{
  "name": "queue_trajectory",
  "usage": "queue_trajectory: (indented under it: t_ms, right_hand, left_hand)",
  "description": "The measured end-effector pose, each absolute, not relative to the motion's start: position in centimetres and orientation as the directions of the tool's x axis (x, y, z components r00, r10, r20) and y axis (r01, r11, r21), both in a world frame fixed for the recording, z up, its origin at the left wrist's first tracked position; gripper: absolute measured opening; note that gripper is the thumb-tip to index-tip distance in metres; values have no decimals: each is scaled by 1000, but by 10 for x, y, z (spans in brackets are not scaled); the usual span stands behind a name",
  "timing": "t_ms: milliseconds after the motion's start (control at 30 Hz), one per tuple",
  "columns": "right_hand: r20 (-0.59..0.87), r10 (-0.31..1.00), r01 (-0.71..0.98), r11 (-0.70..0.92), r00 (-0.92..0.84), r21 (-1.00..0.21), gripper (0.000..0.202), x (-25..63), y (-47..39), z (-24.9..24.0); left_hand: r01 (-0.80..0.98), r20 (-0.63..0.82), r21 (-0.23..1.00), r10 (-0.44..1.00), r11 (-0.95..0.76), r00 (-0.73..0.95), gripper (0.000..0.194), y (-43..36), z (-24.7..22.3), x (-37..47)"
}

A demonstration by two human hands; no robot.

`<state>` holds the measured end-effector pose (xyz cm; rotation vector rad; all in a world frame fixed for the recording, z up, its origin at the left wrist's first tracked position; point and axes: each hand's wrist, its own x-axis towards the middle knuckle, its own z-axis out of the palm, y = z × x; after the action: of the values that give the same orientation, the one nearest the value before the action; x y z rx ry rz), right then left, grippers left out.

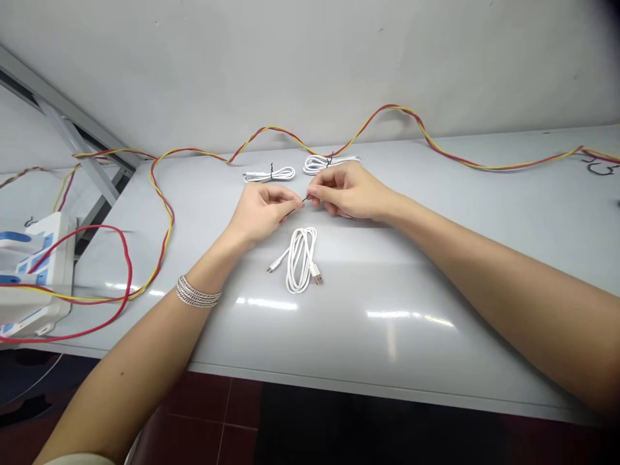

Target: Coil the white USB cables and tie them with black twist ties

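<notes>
Between my two hands runs a thin black twist tie [304, 199], pinched at both ends. My left hand [261, 210], with a silver bracelet on its wrist, grips one end. The other end is in the closed fingertips of my right hand [349, 190]. Just below them on the table lies a loosely coiled white USB cable [301, 259], its two plugs pointing toward me. Behind my hands rest two more coiled white cables, one at left [271, 174] and one at right [317, 164], each bound with a black tie.
Twisted red and yellow wires [165, 200] wind along the wall and down the left side. A white power strip [58, 278] with plugs sits at the left edge. Loose black ties [600, 169] lie far right. The grey table's front edge [339, 389] is near me.
</notes>
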<state>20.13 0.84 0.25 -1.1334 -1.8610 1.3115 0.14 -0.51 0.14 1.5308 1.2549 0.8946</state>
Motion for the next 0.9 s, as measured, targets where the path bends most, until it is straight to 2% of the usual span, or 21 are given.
queue_trajectory:
  t_ms: [200, 300, 533, 733, 900]
  right_hand:
    - [85, 888, 255, 219, -451, -942, 14, 198, 8, 0]
    - [126, 888, 255, 259, -442, -931, 16, 197, 8, -1]
    - [216, 868, 242, 350, -448, -905, 13, 194, 9, -6]
    - [112, 933, 157, 174, -342, -972, 18, 185, -1, -5]
    - [-106, 965, 19, -104, -239, -994, 18, 176, -7, -2]
  left_hand:
    - [293, -64, 956, 976, 0, 207, 8, -7, 3, 3]
    - [276, -67, 961, 972, 2, 224, 9, -7, 2, 3]
    - [225, -19, 973, 963, -44, 269, 11, -7, -1, 3]
    - [238, -18, 970, 969, -42, 245, 10, -7, 1, 4]
    - [281, 91, 949, 979, -141, 183, 13, -9, -3, 7]
